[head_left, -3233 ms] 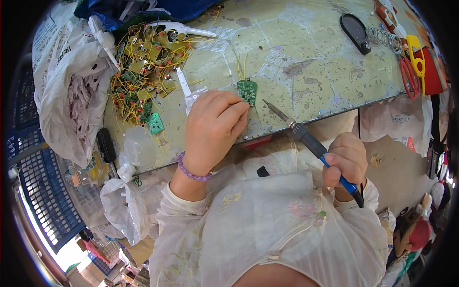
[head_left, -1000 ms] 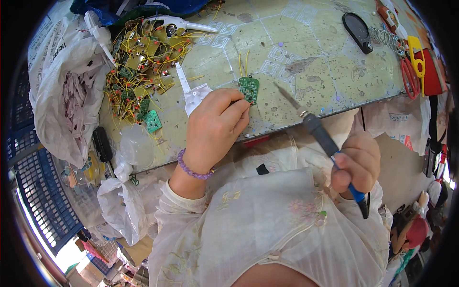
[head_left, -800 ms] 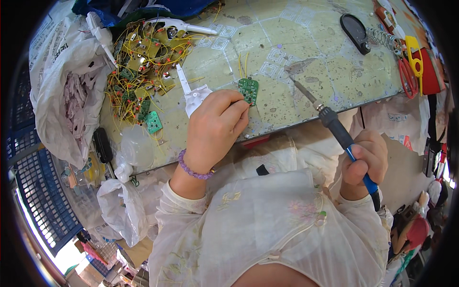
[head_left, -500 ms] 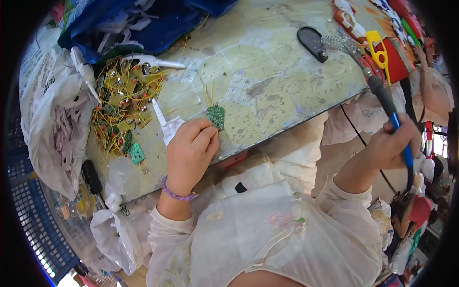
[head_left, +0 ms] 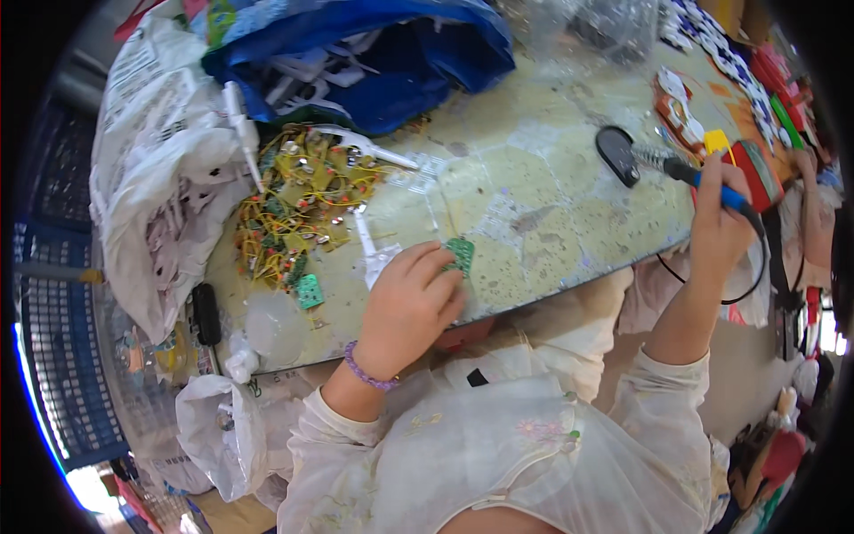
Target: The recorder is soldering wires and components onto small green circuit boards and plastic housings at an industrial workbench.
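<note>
My left hand [head_left: 414, 303], with a purple bead bracelet at the wrist, has its fingers closed at the edge of a small green circuit board [head_left: 460, 257] near the table's front edge. The fingers cover part of the board. Just left of them lies a white plastic part [head_left: 376, 263] with a long narrow arm. My right hand [head_left: 728, 218] grips the blue and black handle of a soldering iron [head_left: 683, 172]. Its front end sits in the wire coil [head_left: 651, 157] of a black-based stand [head_left: 615, 153], so the tip is hidden.
Circuit boards with yellow wires form a pile [head_left: 298, 200] at the left. Behind it a blue bag [head_left: 409, 93] holds white plastic parts; a white sack [head_left: 169, 169] stands further left. A red box [head_left: 756, 173] is beside the stand. Another person's arm [head_left: 808, 205] shows at far right.
My right hand has brought the soldering iron from beyond the table's right edge up to the stand, its front end now in the coil. The whole view has shifted; my left hand stays by the board.
</note>
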